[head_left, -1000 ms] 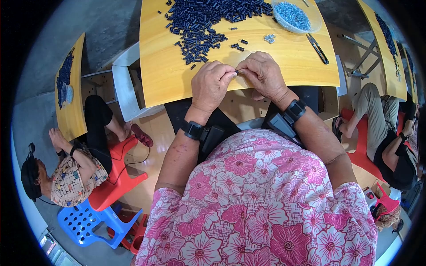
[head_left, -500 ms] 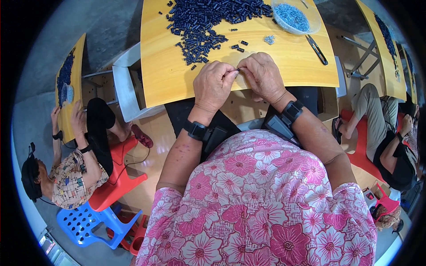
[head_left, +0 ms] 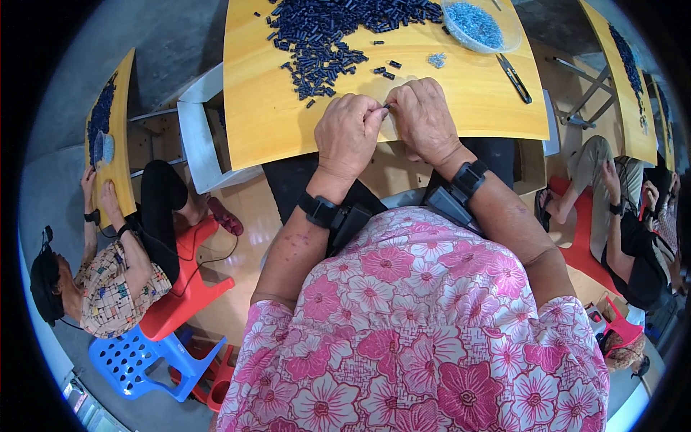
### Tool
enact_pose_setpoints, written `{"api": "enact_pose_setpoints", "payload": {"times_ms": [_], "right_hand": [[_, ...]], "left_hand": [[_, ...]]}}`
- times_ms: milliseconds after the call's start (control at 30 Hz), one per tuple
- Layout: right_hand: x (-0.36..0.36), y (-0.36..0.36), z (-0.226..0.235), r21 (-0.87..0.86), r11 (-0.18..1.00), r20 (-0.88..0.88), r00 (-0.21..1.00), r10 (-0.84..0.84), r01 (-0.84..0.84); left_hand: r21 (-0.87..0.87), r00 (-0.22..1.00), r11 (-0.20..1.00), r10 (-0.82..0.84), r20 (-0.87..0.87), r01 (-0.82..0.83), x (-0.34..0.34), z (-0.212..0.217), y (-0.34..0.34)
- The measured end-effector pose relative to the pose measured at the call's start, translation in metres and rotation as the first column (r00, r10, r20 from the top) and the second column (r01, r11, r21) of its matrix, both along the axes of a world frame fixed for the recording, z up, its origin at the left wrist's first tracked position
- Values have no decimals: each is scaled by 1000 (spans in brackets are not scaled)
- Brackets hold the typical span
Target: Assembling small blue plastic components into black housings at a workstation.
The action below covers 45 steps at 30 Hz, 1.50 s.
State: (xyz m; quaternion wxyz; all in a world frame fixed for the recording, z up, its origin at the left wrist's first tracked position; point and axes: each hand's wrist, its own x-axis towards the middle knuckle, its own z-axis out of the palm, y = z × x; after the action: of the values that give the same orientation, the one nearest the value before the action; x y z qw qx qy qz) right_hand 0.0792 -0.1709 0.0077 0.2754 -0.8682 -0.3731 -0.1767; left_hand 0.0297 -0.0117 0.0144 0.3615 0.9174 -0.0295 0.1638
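Note:
Over the near edge of the yellow tabletop (head_left: 417,129), my left hand (head_left: 347,135) and my right hand (head_left: 425,119) meet at their fingertips. Both are closed in a pinch on a small dark piece (head_left: 386,106), mostly covered by the fingers. Beyond my left hand spreads a heap of small black tubular pieces (head_left: 338,29). Several of the same black pieces (head_left: 385,73) lie loose just past my fingers. Farther right is a little cluster of clear bits (head_left: 437,60), near a clear round bowl (head_left: 512,42) filled with light blue-clear small parts (head_left: 475,25).
Black thread snips (head_left: 514,78) lie near the table's right edge. An open carton (head_left: 198,137) stands at its left side. People sit at other yellow tables on the left (head_left: 122,288) and right (head_left: 626,245). A blue plastic stool (head_left: 147,360) is at lower left.
My hands stay pinched together at nearly the same spot, the right one shifted slightly. The person on the left has lowered a hand to their table; the person on the right has raised their hands.

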Motion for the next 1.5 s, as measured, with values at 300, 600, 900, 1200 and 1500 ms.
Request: {"api": "enact_pose_setpoints", "payload": {"times_ms": [300, 600, 900, 1200, 1500], "right_hand": [[-5, 2, 1, 24, 1000, 25, 999, -20, 19], [-4, -3, 19, 42, 993, -31, 993, -112, 114], [-18, -3, 27, 312, 940, -381, 924, -9, 138], [-18, -5, 26, 396, 898, -562, 824, 71, 192], [-15, -1, 38, 221, 975, -276, 960, 41, 22]], "left_hand": [[-60, 997, 997, 54, -48, -57, -8, 3, -4], [-115, 998, 992, 57, -27, -59, -19, 2, 7], [-400, 993, 915, 2, -122, -51, -27, 3, 4], [-527, 997, 849, -59, -58, 20, -28, 11, 2], [-642, 992, 766, -99, -75, 28, -27, 11, -1]]}}
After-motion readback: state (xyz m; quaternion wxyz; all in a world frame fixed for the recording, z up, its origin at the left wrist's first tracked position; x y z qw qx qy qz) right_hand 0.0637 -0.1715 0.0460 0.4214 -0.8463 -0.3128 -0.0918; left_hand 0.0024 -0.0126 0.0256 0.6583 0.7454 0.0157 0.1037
